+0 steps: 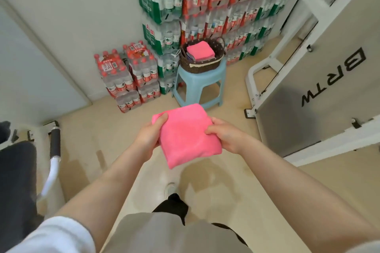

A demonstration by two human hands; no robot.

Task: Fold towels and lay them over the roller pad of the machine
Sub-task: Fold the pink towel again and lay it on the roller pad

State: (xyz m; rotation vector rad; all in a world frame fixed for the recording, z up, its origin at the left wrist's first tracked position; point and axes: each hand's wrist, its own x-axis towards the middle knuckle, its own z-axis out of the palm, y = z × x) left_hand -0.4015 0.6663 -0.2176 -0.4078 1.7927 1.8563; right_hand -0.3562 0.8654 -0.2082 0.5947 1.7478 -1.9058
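Note:
A folded pink towel (pixel 186 134) hangs in the air in front of me, held from both sides. My left hand (pixel 149 136) grips its left edge with the thumb on top. My right hand (pixel 223 134) pinches its right edge. Farther off, a dark wicker basket (pixel 202 63) sits on a light blue stool (pixel 197 86) and holds more folded towels, a pink one (pixel 200 50) on top. At the far left, a black roller pad (pixel 55 141) on a white frame belongs to a gym machine.
Stacked packs of bottled water (pixel 205 6) line the back wall. A grey machine housing marked BRTW (pixel 320 80) with a white frame stands at the right. A black seat pad (pixel 16 181) fills the lower left. Beige floor lies between them.

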